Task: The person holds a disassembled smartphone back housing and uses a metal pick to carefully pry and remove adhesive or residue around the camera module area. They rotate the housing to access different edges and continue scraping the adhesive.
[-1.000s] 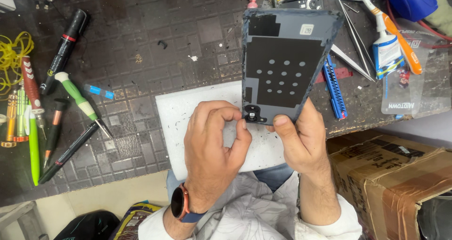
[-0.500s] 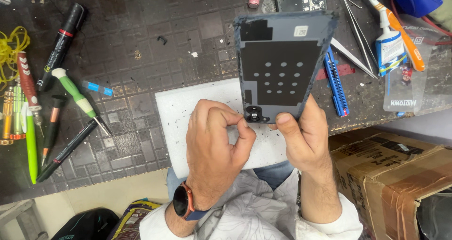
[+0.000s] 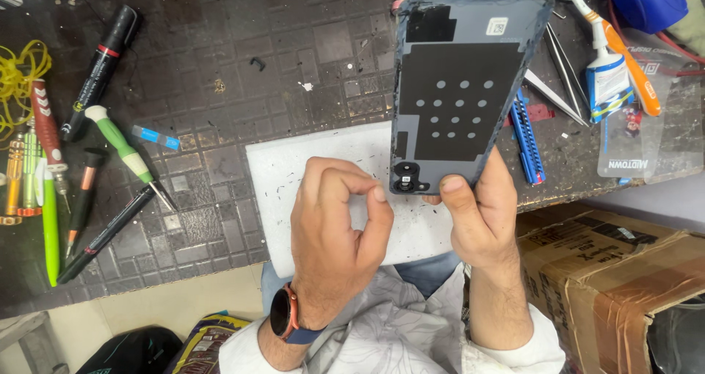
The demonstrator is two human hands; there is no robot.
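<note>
Right hand (image 3: pixel 481 216) clamped on phone back cover (image 3: pixel 463 88) bottom edge, left hand's (image 3: pixel 334 234) pinched fingers beside camera ring (image 3: pixel 407 182).

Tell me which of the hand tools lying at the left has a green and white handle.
The screwdriver lying slantwise between the black marker and the black pen; its neighbours are black, red or plain green.

A grey plastic phone back cover (image 3: pixel 470 88) with matt black film patches contrasts with the dark, rough, embossed rubber work mat (image 3: pixel 242 73), the smooth white plastic sheet (image 3: pixel 294 176), shiny metal tweezers (image 3: pixel 562 69) and a taped brown cardboard box (image 3: pixel 617 271).
</note>
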